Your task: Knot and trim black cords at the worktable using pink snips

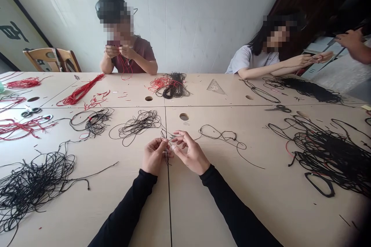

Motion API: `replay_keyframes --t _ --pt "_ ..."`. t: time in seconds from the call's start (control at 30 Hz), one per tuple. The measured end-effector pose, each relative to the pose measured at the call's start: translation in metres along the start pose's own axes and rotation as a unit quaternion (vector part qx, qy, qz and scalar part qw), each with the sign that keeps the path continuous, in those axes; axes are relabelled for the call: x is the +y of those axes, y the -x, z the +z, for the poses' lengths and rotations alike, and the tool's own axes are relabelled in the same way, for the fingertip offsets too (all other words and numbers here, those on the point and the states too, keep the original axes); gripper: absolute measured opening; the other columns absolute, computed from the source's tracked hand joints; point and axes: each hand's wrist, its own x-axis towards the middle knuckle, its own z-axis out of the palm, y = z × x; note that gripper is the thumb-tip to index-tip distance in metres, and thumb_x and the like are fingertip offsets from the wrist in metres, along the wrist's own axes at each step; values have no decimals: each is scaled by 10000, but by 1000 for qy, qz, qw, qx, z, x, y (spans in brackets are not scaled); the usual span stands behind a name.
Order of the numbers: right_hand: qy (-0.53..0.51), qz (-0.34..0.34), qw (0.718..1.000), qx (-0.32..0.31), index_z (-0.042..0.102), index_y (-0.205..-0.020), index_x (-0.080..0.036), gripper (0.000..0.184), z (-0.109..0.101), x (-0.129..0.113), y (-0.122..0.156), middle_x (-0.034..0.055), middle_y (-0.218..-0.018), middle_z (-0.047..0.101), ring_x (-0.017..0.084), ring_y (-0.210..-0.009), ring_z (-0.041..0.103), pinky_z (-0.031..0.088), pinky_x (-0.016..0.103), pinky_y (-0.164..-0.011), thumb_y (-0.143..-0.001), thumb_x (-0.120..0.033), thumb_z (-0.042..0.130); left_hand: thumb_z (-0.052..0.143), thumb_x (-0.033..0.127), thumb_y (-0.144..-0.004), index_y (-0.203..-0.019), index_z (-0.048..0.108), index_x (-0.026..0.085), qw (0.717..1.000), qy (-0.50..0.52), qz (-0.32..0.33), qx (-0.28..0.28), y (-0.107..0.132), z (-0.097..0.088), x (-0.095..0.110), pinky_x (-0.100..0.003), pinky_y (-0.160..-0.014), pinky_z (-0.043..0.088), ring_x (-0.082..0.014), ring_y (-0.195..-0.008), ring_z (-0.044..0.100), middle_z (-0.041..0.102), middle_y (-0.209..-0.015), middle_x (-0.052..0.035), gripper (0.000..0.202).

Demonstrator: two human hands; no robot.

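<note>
My left hand (155,156) is closed above the seam between the tabletops, thumb and forefinger pinching thin black cord (166,159). Short ends of the cord hang below the pinch. Close on its right is my right hand (189,152), thumb and forefinger apart, its fingertips near the held cord; whether a strand touches them is hard to see. A loose bundle of black cord (140,125) lies just beyond my left hand, with strands running toward it. To the right of my right hand, a looped length of black cord (224,136) rests on the table.
Large black cord piles lie left (34,185) and right (327,148). Scissors rest on the right (279,108) and left (30,112). Across the table, one person (130,56) handles red cord; another person (255,60) reaches right. The table (199,208) has round holes.
</note>
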Motion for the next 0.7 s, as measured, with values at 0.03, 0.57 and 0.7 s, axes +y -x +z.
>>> replay_keyframes --t 0.03,0.57,0.7 --pt "-6 1 1000 -7 461 -1262 -212 420 0 0 0 46 -963 671 168 -874 612 461 318 -777 -862 -292 565 760 402 -656 -748 592 135 1000 1 0 -4 0 0 0 -262 -516 535 -110 -539 555 578 -630 6 329" --pt "-241 97 965 43 665 -938 -137 328 -4 7 -7 71 -820 680 132 -643 545 480 283 -637 -816 -438 619 770 434 -641 -736 582 136 1000 -25 0 -15 1 3 -2 -262 -480 523 -103 -495 538 558 -598 19 365" --pt "-143 85 983 72 668 -908 -141 327 -2 9 -7 64 -806 676 147 -660 555 461 268 -604 -825 -449 595 775 450 -631 -747 591 135 999 -36 5 -22 0 4 -2 -264 -466 525 -104 -487 534 555 -596 21 384"
